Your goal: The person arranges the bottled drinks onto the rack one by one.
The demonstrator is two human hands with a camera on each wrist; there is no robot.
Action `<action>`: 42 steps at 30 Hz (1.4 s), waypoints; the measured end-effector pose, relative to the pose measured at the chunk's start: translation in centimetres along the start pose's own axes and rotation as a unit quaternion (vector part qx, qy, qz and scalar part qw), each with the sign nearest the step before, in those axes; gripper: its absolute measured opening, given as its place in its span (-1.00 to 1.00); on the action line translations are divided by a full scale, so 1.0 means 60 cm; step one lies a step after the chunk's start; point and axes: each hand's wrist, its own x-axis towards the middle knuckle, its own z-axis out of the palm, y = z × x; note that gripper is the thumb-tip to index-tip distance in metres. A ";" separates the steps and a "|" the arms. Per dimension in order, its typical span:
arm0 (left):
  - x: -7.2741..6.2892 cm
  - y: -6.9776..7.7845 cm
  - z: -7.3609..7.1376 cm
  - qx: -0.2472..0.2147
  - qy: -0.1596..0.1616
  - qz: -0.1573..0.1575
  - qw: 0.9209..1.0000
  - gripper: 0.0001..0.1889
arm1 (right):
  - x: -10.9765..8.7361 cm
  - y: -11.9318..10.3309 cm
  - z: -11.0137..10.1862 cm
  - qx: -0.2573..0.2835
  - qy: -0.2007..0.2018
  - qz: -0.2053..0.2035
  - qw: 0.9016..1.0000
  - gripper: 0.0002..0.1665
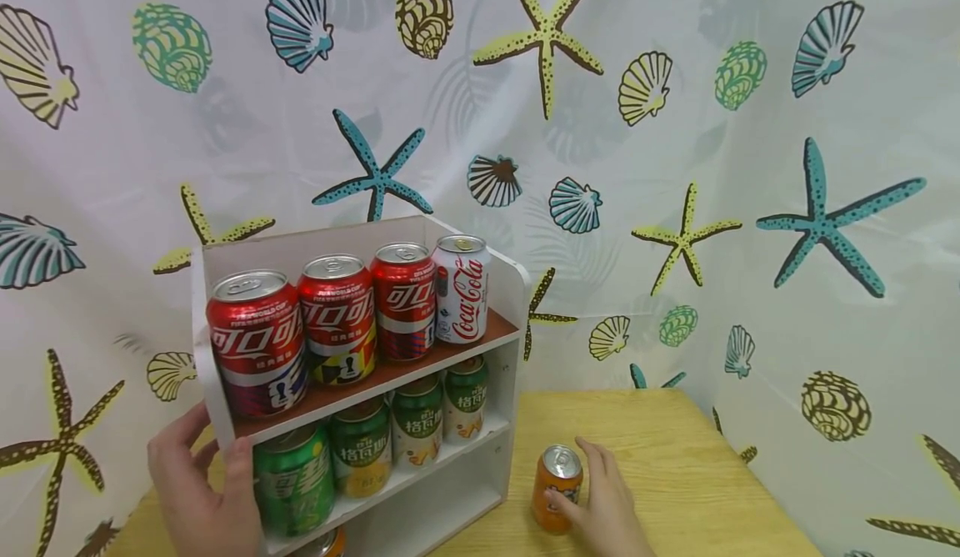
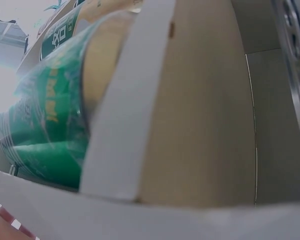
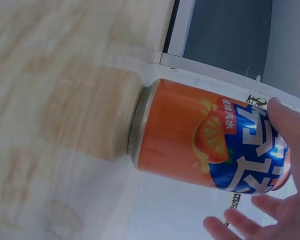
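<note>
A white shelf rack (image 1: 480, 365) stands at an angle on the table, holding cans on its tiers. My left hand (image 1: 206, 490) grips its left side panel, thumb at the front edge near a green can (image 1: 294, 478) and fingers behind the panel; in the left wrist view that panel hides most of the hand. To the right of the rack an orange soda can (image 1: 557, 490) stands upright on the table. My right hand (image 1: 609, 507) is around this can, thumb across its front and the other fingers loosely extended on the far side, as the right wrist view shows.
Red cola cans (image 1: 258, 344) and a white cola can (image 1: 462, 290) line the top tier. Green-and-cream cans (image 1: 417, 424) fill the middle tier. Another orange can (image 1: 330, 543) sits low at the left. A patterned curtain (image 1: 480, 123) hangs behind the wooden table (image 1: 675, 474).
</note>
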 end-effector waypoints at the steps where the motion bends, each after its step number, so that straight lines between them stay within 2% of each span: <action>1: 0.000 0.000 0.000 0.000 0.001 0.000 1.000 -0.47 | 0.001 0.001 0.000 0.011 -0.005 0.000 1.000 0.13; 6: -0.001 0.002 0.000 0.003 0.002 -0.004 1.000 -0.48 | 0.003 0.000 0.001 0.077 -0.037 0.016 0.996 0.00; 10: -0.003 0.001 0.000 -0.001 0.004 -0.010 1.000 -0.48 | 0.003 0.002 0.001 0.111 -0.051 0.030 0.992 -0.09; 18: -0.003 -0.003 -0.004 0.007 0.014 -0.003 1.000 -0.48 | 0.004 0.006 0.006 0.132 -0.058 0.030 0.989 -0.07; 26: -0.003 0.008 -0.007 0.032 0.008 -0.034 0.999 -0.49 | 0.004 0.004 0.011 0.156 -0.062 0.028 0.985 -0.08; 38: -0.001 0.003 -0.001 0.016 0.003 -0.006 1.000 -0.47 | 0.005 0.008 0.010 0.149 -0.061 0.029 0.986 -0.09; 42: -0.001 0.004 0.000 0.016 0.000 -0.007 1.000 -0.47 | 0.005 0.009 0.009 0.147 -0.058 0.027 0.987 -0.09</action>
